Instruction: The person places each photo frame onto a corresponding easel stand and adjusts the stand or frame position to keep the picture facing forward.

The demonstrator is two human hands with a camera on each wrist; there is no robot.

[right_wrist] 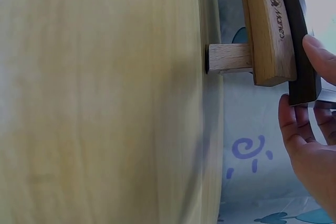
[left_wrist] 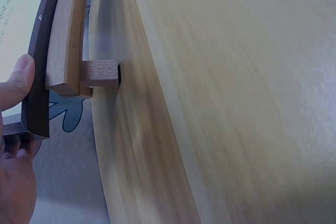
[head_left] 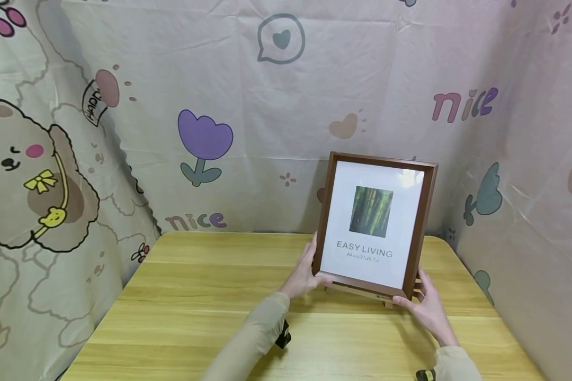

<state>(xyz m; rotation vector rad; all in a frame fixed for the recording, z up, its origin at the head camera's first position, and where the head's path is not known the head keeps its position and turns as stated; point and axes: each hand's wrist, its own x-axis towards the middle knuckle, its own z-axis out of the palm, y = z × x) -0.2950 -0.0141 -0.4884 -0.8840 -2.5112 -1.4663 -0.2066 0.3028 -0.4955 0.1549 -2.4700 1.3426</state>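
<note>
A brown picture frame with a small green bamboo print and the words "EASY LIVING" leans back, slightly tilted, on a small wooden easel. My left hand grips its lower left corner, thumb on the front and fingers behind the side edge. At the lower right corner my right hand holds the frame the same way, thumb over the front. In the right wrist view the easel's ledge, marked with a printed logo, lies along the frame's bottom edge. Most of the easel is hidden behind the frame.
A light wooden table carries the easel toward its back right. Patterned cloth hangs behind and on both sides, close to the table's edges. Dark wrist devices sit at both beige sleeves.
</note>
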